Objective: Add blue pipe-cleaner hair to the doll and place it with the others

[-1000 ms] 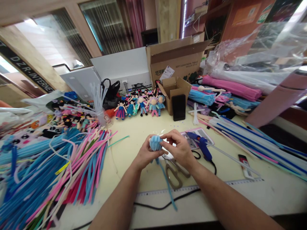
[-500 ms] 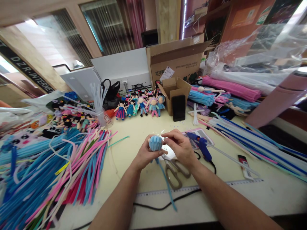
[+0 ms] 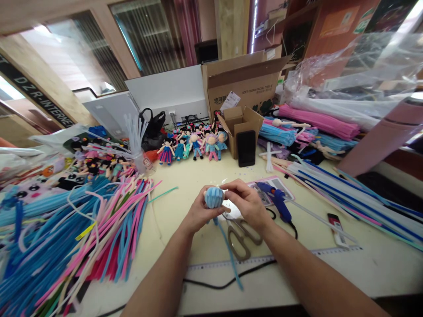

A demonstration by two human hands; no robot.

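My left hand (image 3: 197, 212) is closed around a small pipe-cleaner doll (image 3: 214, 198) whose rounded head is covered with light blue strands. A long blue pipe cleaner (image 3: 230, 253) hangs down from it towards the table's front. The fingers of my right hand (image 3: 248, 201) are pinched together at the right side of the doll's head; what sits between the fingertips is too small to make out. Just below my hands lie scissors (image 3: 240, 246) with grey-beige handles. A blue glue gun (image 3: 280, 207) rests to the right of my right hand.
Bundles of pipe cleaners (image 3: 66, 229) cover the left side, and more strands (image 3: 343, 193) lie at the right. Finished dolls (image 3: 196, 147) stand at the back beside a phone (image 3: 246, 149) and cardboard boxes (image 3: 244, 83). A ruler (image 3: 322, 252) and black cable (image 3: 224, 287) cross the front.
Almost nothing differs. Both hands stay at the doll's head, with only a very slight shift.
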